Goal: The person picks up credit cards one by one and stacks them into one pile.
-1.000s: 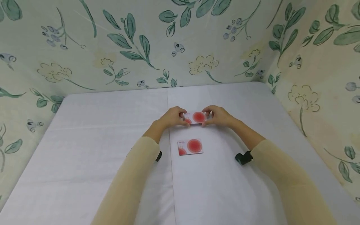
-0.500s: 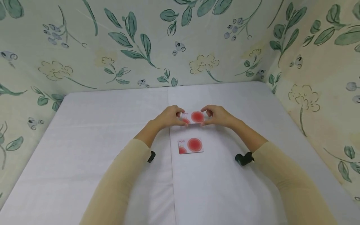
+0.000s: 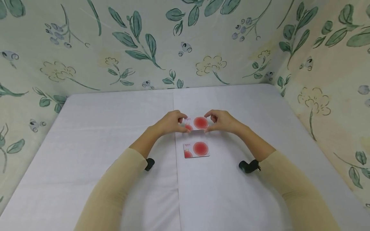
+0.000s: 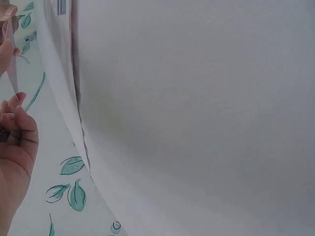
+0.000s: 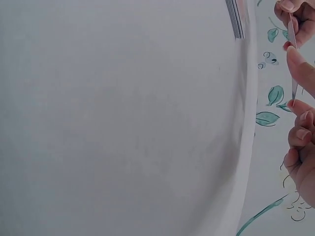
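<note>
In the head view a white card with red circles (image 3: 200,123) is held level between both hands. My left hand (image 3: 170,123) pinches its left end between thumb and fingers, and my right hand (image 3: 224,121) does the same at the right end. Seen from the right wrist, the card is a thin sliver (image 5: 294,88) with the wallpaper behind it. Nearer to me lies a small stack of matching cards (image 3: 196,149), flat on the white cloth. Several layered edges of that stack (image 5: 235,18) show in the right wrist view.
A white cloth (image 3: 115,144) with a lengthwise crease covers the table. Leaf-patterned wallpaper (image 3: 162,48) rises behind the far edge and along the sides. Black wrist mounts (image 3: 249,166) stick out by the sleeves.
Both hands have shifted slightly left and a little toward me with the card between them. My left forearm has swung outward to the left. The stack stays put.
</note>
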Tool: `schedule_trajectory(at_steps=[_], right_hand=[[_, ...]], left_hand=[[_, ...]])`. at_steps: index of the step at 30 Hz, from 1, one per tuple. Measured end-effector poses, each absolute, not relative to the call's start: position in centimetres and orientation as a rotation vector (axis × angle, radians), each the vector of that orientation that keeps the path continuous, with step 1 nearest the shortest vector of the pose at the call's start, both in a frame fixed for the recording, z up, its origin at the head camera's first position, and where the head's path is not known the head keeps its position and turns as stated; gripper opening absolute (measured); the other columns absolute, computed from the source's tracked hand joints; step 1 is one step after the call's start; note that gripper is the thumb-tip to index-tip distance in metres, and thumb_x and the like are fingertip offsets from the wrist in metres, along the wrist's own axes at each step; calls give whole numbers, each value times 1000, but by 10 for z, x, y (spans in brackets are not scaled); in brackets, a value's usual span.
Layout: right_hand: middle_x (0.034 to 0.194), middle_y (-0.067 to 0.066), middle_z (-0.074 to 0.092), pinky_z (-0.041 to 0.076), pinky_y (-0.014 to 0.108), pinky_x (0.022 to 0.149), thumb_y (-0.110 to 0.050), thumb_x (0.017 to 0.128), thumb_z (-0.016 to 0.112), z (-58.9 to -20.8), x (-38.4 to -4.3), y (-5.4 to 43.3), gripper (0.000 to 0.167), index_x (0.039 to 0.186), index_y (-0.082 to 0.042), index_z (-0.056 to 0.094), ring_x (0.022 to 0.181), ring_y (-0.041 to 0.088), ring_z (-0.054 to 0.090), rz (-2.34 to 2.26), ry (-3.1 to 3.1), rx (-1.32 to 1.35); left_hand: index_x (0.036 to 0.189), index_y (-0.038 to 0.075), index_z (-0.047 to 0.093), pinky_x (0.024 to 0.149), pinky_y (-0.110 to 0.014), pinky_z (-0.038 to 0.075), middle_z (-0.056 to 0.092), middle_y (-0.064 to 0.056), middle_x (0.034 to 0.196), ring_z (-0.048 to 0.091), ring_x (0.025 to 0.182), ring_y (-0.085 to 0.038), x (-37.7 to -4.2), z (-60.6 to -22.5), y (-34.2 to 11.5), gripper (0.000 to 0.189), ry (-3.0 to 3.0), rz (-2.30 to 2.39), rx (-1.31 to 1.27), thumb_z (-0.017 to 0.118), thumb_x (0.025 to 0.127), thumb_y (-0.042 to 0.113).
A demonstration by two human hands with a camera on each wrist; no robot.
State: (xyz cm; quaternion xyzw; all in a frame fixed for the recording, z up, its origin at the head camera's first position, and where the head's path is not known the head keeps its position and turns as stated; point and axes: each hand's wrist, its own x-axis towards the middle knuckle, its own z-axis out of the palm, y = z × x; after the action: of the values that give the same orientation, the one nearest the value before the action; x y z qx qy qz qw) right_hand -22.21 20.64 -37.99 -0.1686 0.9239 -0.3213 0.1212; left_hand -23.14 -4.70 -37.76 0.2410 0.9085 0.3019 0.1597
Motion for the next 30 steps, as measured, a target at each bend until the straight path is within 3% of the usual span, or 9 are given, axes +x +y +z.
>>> schedule_trajectory(at_steps=[18, 30], right_hand=[[80, 6, 49, 41, 28, 59, -31, 68, 85, -370, -197, 203, 61, 120, -9, 59, 75, 20, 46, -945, 2700, -507], [84, 16, 51, 40, 27, 60, -22, 71, 83, -361, -177, 200, 54, 119, -9, 60, 77, 20, 45, -1007, 2688, -563]], left_hand=[[124, 11, 61, 61, -25, 41, 49, -3, 86, 47, 84, -17, -207, -373, -55, 60, 2624, 899, 755, 80, 74, 36], [119, 7, 63, 61, -26, 36, 48, -6, 82, 44, 77, -16, -181, -367, -62, 54, 2653, 993, 781, 81, 73, 29]])
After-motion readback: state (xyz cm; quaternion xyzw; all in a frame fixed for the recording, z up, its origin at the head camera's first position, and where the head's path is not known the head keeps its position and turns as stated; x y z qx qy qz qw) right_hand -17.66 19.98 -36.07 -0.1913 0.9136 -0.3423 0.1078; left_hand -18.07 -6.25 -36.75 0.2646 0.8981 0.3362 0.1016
